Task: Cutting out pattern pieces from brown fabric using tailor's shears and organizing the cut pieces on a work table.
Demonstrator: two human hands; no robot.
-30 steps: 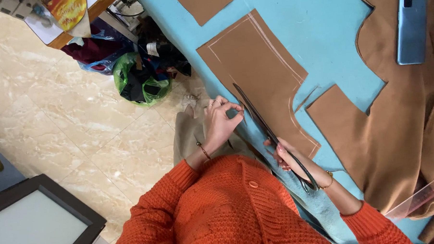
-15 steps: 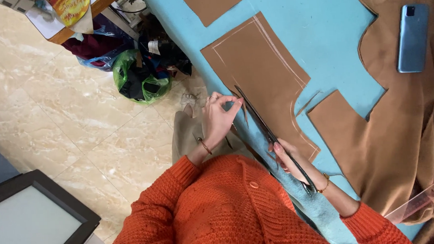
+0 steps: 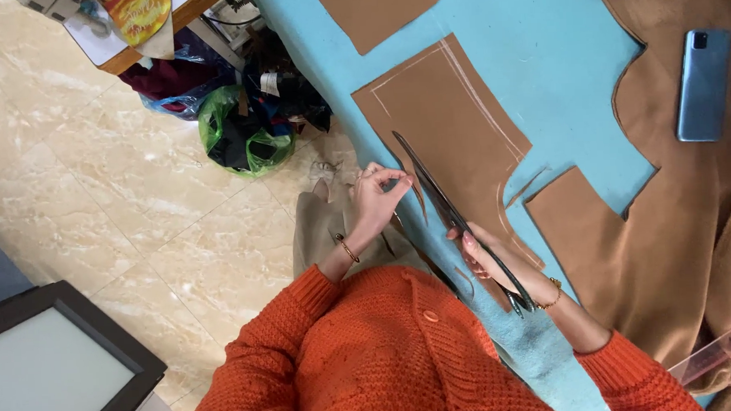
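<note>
While the half-second up to this record passed, little in the scene altered; entries run from left to right.

1. Dark-framed pale panel (image 3: 55,362), on the marble floor, well apart from the work.
2. Green plastic bag (image 3: 242,141) of dark scraps, on the floor beside the table edge.
3. Left hand (image 3: 373,201), bracelet at the wrist. Thumb and forefinger were closed in a pinch at the near-left edge of the cloth, apparently on a thin trimmed strip (image 3: 418,197); the other fingers were curled loose. Its place matched the earlier views.
4. Scissors (image 3: 455,218), long and dark, blades nearly together, lying along the left edge of the cut piece. Against the cloth, the tips stood slightly farther up that edge than a second before. Judged: the trimming cut had advanced a little, with most of the edge ahead uncut.
5. Brown cut piece (image 3: 452,121), chalk-lined, flat on the table, touching both hands' working area.
6. Right hand (image 3: 497,262), closed around the scissor handles near the body, fingers through or over the loops; which, not clear.
7. Blue table cover (image 3: 563,77), under all the cloth.
8. Large brown cloth (image 3: 690,218), notched, on the right side.
9. Blue phone (image 3: 704,84), lying on that cloth, far right.
10. Clear ruler (image 3: 715,355), bottom right corner.
</note>
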